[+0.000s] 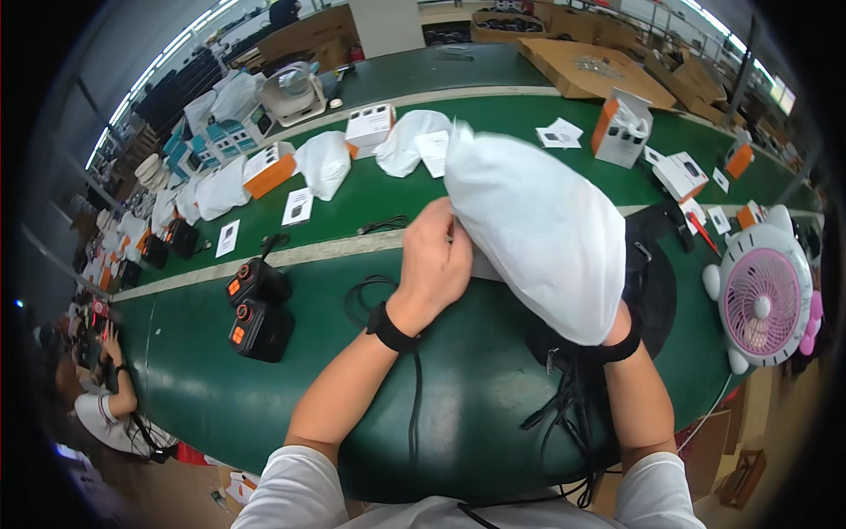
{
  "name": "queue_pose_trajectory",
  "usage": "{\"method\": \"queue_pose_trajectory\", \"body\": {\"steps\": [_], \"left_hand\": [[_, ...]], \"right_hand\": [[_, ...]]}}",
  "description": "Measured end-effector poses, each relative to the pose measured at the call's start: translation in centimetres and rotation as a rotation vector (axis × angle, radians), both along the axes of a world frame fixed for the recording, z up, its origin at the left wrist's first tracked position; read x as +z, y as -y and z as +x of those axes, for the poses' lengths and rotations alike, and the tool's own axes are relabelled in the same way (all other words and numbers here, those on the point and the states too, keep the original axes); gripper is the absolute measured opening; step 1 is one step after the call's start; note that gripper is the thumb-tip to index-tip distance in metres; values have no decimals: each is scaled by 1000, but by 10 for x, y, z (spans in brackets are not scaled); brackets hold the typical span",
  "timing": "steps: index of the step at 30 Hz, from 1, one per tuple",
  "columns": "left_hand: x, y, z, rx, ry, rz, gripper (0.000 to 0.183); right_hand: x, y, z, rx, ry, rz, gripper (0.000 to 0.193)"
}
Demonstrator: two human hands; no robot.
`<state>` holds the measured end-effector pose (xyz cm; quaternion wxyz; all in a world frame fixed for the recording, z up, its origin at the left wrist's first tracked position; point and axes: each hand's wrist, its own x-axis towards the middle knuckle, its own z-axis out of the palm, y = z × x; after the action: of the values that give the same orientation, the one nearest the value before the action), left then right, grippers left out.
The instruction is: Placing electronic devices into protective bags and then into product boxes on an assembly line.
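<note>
A white soft cloth-like bag (538,225) is held up in front of me above the green bench. My left hand (432,260) has its fingers curled closed at the bag's left edge. The bag covers nearly all of my right hand (622,323); only a bit near the wrist shows at its lower end, and the fingers are hidden. Whether that hand is inside the bag or behind it, I cannot tell. Left of my left forearm, two black devices with orange buttons (261,328) stand together. Black cables (573,406) lie by my right forearm.
A pink and white fan (762,304) stands at the right edge, near a black pouch (656,264). Across the green belt (493,123) lie white bags, small boxes (370,128), leaflets (298,206) and an open box (622,132). Another person (106,397) works at far left.
</note>
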<state>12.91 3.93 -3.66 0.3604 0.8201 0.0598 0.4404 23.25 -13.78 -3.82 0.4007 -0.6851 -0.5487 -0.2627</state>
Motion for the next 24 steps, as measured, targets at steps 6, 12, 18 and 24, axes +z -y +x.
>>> {"method": "queue_pose_trajectory", "body": {"steps": [6, 12, 18, 24], "left_hand": [[-22, -9, -3, -7, -95, -180, 14], [-8, 11, 6, -220, -221, -562, 32], [-28, 1, 40, -98, -248, -331, 41], [-25, -29, 165, 89, -143, -434, 18]], "right_hand": [[46, -13, -21, 156, -144, -143, 44], [52, -10, -23, -31, -121, -422, 43], [77, 2, -23, 10, -293, -89, 43], [96, 13, -39, -18, -404, 70, 26]]}}
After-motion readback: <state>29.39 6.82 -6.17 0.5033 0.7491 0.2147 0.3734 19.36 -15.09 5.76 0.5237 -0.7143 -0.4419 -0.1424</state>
